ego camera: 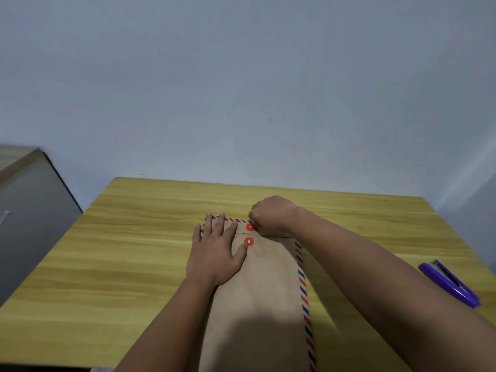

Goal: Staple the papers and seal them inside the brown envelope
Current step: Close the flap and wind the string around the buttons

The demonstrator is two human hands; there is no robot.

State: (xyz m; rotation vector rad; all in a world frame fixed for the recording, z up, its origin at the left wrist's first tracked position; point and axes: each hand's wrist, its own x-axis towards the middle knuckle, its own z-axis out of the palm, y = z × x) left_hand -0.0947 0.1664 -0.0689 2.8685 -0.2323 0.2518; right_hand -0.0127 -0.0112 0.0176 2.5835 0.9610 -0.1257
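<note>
Envelope: the brown envelope [265,285] lay on the table [134,264], long axis running 6 to 12 o'clock, flap folded shut at 12.
Left hand [214,253]: flat, fingers spread, pressing the flap.
Right hand [271,216]: fingers curled tight beside the upper red button [250,227]; likely pinching the string, though I could not tell.
Key relation: the lower red button [249,241] sat just at 6 o'clock from the upper.
Stapler [451,284]: at 3 o'clock, well apart.
Writing: none readable.

Wooden table [150,237], two things on it.
I see the brown envelope [265,291] lying flat down the middle, its flap end at the far side, and a purple stapler [451,284] well apart from it near my right edge.
</note>
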